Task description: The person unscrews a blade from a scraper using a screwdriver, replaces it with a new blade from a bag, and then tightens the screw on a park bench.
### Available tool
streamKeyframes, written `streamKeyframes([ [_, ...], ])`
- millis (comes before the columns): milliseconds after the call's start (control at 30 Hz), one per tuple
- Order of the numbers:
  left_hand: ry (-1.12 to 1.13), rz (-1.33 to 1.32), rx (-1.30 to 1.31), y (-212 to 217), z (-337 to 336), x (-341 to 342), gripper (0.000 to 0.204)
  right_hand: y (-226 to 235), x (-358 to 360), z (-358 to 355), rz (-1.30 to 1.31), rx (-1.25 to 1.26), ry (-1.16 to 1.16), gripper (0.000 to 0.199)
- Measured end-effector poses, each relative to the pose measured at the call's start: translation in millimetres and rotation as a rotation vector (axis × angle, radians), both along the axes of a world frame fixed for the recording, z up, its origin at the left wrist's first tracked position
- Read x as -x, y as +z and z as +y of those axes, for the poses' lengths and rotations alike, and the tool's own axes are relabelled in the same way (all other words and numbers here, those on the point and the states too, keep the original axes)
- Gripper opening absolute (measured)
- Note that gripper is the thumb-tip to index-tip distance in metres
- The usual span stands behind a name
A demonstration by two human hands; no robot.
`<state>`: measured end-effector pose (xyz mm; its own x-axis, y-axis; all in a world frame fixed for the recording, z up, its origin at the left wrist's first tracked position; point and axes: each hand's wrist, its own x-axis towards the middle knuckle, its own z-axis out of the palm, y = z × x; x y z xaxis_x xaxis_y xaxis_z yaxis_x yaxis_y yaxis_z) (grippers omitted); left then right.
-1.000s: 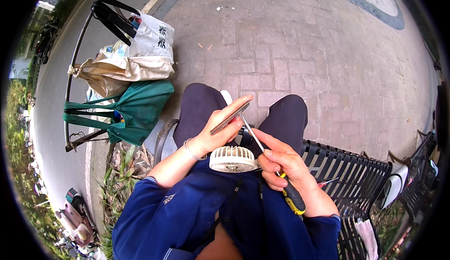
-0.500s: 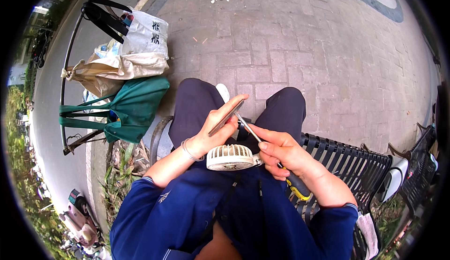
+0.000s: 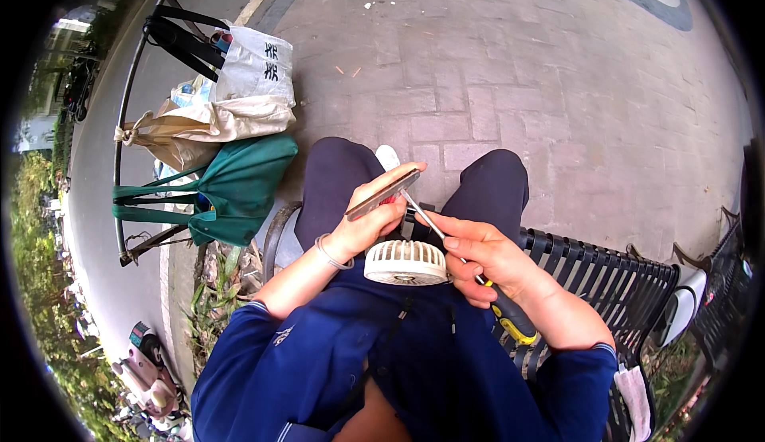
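My left hand (image 3: 368, 221) grips a thin flat device (image 3: 384, 193), a phone held edge-on above my lap. My right hand (image 3: 482, 257) holds a screwdriver (image 3: 470, 269) with a black and yellow handle, and its metal tip rests against the near edge of the device. A small round white fan (image 3: 406, 262) hangs at my chest between both wrists. I sit on a black metal bench (image 3: 594, 273), knees in dark trousers.
A green bag (image 3: 231, 187), a beige bag (image 3: 199, 127) and a white plastic bag (image 3: 253, 68) lie on a metal frame to my left. Brick paving (image 3: 518, 68) stretches ahead. Plants and a small pink item sit at lower left.
The view has shifted slightly and my right hand has risen a little, keeping the screwdriver tip at the device. My left hand has held its grip.
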<state>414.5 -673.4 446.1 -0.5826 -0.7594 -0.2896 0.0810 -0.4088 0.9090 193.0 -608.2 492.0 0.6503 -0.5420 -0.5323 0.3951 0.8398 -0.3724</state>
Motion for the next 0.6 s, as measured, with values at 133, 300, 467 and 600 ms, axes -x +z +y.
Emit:
streamKeyframes([
  [133, 0.018, -0.078, 0.038, 1.9, 4.4, -0.5, 0.06, -5.6, -10.5, 9.3, -0.025, -0.032, -0.047, 0.047],
  [300, -0.11, -0.132, 0.113, -2.7, 3.9, -0.2, 0.068, -6.8, -1.0, 7.8, 0.046, 0.065, -0.014, 0.053],
  [467, -0.052, -0.173, 0.143, 3.2, 5.1, 3.1, 0.069, -9.5, 2.6, -1.9, 0.06, 0.108, 0.079, 0.053],
  [600, -0.006, -0.172, 0.122, 5.8, 5.3, 2.2, 0.07, -10.4, -0.9, -7.5, 0.15, 0.207, 0.164, 0.053],
])
